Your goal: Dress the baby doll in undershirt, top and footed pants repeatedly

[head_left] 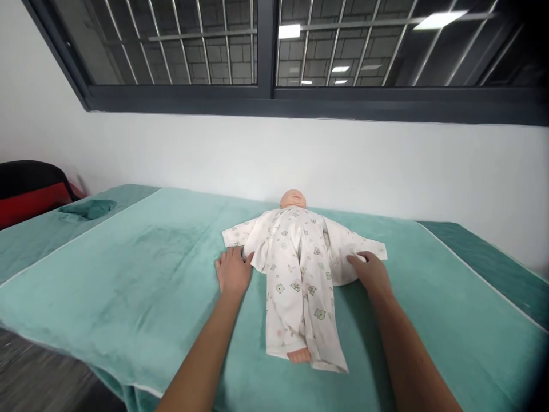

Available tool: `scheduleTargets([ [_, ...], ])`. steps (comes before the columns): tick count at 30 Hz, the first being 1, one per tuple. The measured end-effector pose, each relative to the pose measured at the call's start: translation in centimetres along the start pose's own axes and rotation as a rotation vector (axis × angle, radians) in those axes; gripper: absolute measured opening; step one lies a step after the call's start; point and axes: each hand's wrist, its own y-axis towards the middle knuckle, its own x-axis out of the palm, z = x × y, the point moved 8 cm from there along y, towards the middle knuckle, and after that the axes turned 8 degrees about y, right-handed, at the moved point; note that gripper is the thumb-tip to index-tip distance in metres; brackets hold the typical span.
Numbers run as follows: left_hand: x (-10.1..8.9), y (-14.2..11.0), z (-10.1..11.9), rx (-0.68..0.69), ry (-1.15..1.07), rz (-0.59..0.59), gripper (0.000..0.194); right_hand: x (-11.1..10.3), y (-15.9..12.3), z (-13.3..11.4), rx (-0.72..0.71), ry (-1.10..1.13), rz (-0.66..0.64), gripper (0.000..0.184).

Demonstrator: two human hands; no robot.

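A baby doll (293,198) lies on its back on the bed, head toward the wall. It wears a white patterned baby shirt (345,247) with the sleeves spread out to both sides. Matching baby trousers (283,297) cover its front and legs, and one bare foot shows at the left trouser hem. My left hand (234,269) is at the shirt's left side below the sleeve, its thumb and fingers curled at the cloth edge. On the other side, my right hand (372,272) pinches the shirt's side panel under the right sleeve.
A teal blanket (128,269) with pale seams covers the bed. Behind it stands a white wall (193,154) below a dark-framed, barred window (266,103). A small folded teal cloth (88,209) lies at the far left, near a red and black chair (34,194).
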Motion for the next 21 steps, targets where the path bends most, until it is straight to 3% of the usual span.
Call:
scheduleTargets([
  [3,-0.1,0.0,-0.1,-0.005,-0.016,0.01,0.023,1.6,-0.6,-3.7,-0.077,0.259,-0.076,0.035],
  [6,-0.1,0.0,-0.3,-0.014,-0.069,0.01,0.018,2.8,-2.9,-9.4,-0.266,0.529,-0.191,0.028],
  [8,-0.1,0.1,-0.5,-0.03,-0.118,0.018,0.017,3.9,-5.4,-12.9,-0.439,0.425,-0.355,0.021],
  [10,-0.1,0.1,-0.7,-0.047,-0.154,0.022,0.018,5.2,-8.1,-14.3,-0.543,0.197,-0.568,0.017],
  [12,0.0,0.2,-0.8,-0.057,-0.173,0.022,0.018,5.5,-10.2,-13.6,-0.576,0.063,-0.703,0.014],
  [14,0.0,0.2,-0.8,-0.062,-0.177,0.018,0.019,4.8,-10.9,-12.0,-0.58,0.088,-0.691,0.014],
  [17,0.1,0.3,-0.7,-0.066,-0.183,0.011,0.019,3.3,-9.3,-9.0,-0.486,0.236,-0.485,0.019],
  [21,0.0,0.2,-0.8,-0.078,-0.215,0.012,0.019,3.3,-4.9,-5.9,-0.177,0.371,-0.207,0.026],
])
